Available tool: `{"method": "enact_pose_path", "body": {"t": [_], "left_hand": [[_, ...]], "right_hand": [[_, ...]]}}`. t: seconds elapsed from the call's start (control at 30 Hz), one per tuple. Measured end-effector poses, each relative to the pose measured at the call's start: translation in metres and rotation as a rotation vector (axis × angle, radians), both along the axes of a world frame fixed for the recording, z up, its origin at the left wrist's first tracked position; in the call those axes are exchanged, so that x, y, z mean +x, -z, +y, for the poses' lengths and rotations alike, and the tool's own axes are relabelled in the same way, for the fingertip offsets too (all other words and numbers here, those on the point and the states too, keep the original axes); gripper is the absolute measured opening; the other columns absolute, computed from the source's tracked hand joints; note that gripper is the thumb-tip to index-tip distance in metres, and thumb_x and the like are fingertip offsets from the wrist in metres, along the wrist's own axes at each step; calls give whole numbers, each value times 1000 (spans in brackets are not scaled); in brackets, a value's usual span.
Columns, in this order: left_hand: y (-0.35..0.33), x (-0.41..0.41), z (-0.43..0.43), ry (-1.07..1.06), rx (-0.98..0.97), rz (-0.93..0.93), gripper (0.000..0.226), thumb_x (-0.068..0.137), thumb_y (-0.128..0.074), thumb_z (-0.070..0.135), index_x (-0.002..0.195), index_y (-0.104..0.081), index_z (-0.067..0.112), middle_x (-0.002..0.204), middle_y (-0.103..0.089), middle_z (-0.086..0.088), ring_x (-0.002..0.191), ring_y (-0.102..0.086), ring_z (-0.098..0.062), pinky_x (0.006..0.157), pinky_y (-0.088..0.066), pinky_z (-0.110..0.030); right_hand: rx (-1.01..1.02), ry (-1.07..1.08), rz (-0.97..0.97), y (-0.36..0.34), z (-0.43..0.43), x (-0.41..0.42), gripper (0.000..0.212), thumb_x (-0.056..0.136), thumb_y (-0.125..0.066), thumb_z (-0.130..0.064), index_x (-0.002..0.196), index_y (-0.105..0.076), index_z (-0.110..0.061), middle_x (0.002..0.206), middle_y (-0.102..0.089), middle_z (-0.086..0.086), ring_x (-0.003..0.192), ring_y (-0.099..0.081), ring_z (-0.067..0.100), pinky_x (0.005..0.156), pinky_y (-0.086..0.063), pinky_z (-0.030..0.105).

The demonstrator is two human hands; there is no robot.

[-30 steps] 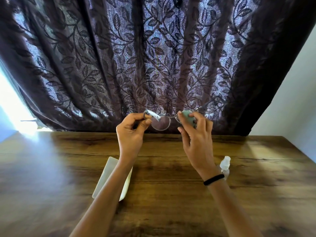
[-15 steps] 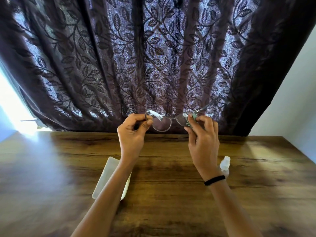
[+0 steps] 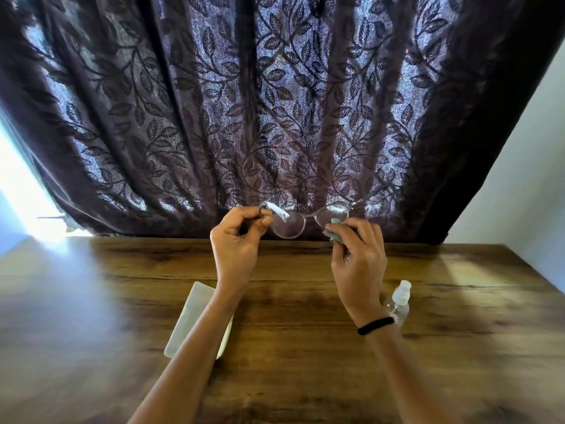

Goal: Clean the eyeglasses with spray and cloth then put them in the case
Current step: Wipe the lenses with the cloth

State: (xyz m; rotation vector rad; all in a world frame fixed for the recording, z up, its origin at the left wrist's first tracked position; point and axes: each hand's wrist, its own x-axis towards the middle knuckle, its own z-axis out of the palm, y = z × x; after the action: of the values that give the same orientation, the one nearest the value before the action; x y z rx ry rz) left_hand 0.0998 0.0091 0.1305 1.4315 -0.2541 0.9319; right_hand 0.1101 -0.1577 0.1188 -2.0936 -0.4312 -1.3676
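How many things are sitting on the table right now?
2. A white case lies partly under the left forearm, and a spray bottle sits just behind the right wrist. Something more could be hidden underneath.

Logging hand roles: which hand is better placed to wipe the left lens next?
Probably the right: the right hand pinches the cloth against the glasses' right lens, while the left hand grips their left end, steadying them.

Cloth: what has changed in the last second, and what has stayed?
The right hand slid the cloth down off the right lens of the glasses, which now shows. The left hand still pinches the frame's left end; case and spray stay on the table.
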Motion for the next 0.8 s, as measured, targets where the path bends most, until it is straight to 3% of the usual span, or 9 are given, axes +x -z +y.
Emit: {"method": "enact_pose_path", "body": {"t": [0.3,0.4,0.53,0.67,0.8], "left_hand": [[4,5,4,-126,11,-4,19,76,-66,-6,84,-66,11,80,-68,2,78,-63,-8,75,-52,-30],[6,6,6,-136,-28,-5,26,75,-68,-5,80,-67,21,75,-69,11,77,-64,-8,75,-54,-30],[7,7,7,-141,-50,-1,34,74,-69,-7,78,-66,26,77,-69,4,78,-65,-18,76,-54,-38],[6,5,8,-168,-13,-6,26,75,-68,-8,81,-67,17,76,-69,11,77,-64,-9,75,-52,-26],[4,1,9,-183,30,-9,19,76,-68,-7,88,-67,9,80,-67,-1,77,-63,-5,73,-50,-20]], "right_hand": [[-78,-91,69,13,0,0,22,70,-71,9,85,-67,-7,87,-60,6,82,-48,14,62,-43,19],[-68,-153,83,17,0,-3,22,71,-70,9,87,-66,-6,88,-59,6,82,-53,17,66,-43,21],[-42,-190,116,32,-1,-14,24,71,-69,10,88,-65,-7,90,-58,6,86,-51,15,73,-43,21],[-60,-205,247,50,-8,-19,27,69,-70,10,89,-66,-6,91,-58,4,86,-52,13,73,-44,17],[-28,-241,471,67,-16,-21,27,73,-71,5,95,-66,-9,97,-58,0,86,-57,9,78,-44,10]]}}
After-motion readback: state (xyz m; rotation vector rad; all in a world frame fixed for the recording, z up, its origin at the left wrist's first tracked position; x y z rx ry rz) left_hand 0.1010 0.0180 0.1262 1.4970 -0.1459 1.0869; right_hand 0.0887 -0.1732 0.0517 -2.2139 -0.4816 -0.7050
